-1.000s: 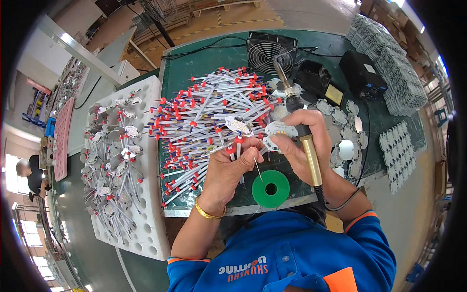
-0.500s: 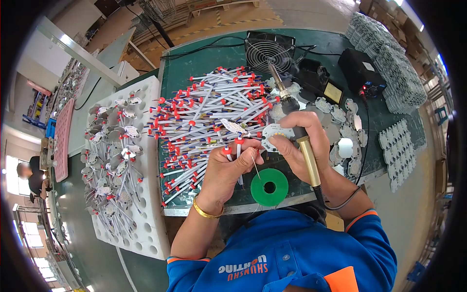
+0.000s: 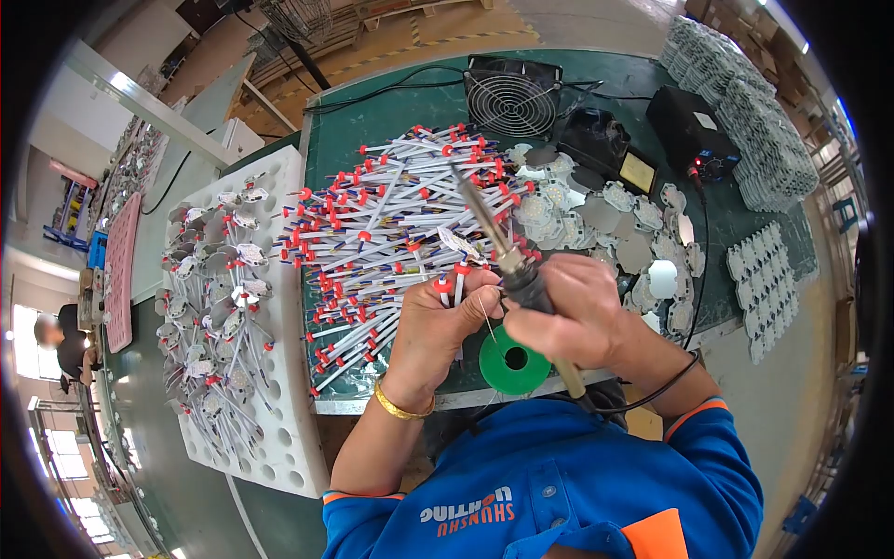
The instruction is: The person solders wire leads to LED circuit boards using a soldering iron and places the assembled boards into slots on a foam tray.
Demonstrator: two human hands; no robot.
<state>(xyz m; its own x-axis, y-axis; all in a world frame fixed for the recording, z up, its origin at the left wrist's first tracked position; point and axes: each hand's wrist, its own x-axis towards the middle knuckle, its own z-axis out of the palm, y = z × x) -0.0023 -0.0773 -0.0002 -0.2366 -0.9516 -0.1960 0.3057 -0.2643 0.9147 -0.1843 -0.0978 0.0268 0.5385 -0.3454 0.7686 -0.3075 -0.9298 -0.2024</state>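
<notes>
My left hand (image 3: pixel 447 321) is closed on white sleeved wires (image 3: pixel 460 281) with red collars. A strand of solder wire (image 3: pixel 489 324) also runs between its fingers. A small white circuit board (image 3: pixel 459 244) stands tilted just above the fingertips; whether it is joined to the held wires cannot be made out. My right hand (image 3: pixel 577 312), slightly blurred, grips a soldering iron (image 3: pixel 494 228) whose metal tip points up and left over the wire pile. Below the hands, a green solder spool (image 3: pixel 498 368) lies at the table's front edge.
A large pile of red-collared wires (image 3: pixel 391 205) covers the table's middle. Loose round boards (image 3: pixel 633 252) lie right of it. Behind stand a fan (image 3: pixel 512 104), an iron holder (image 3: pixel 596 140) and a black soldering station (image 3: pixel 689 135). White foam tray (image 3: pixel 289 456) holds wired boards. Stacked board panels (image 3: pixel 745 121) stand right.
The soldering iron has swung left and down, its tip now over the wire pile. The round board at my right fingertips no longer shows there. My left hand has barely moved.
</notes>
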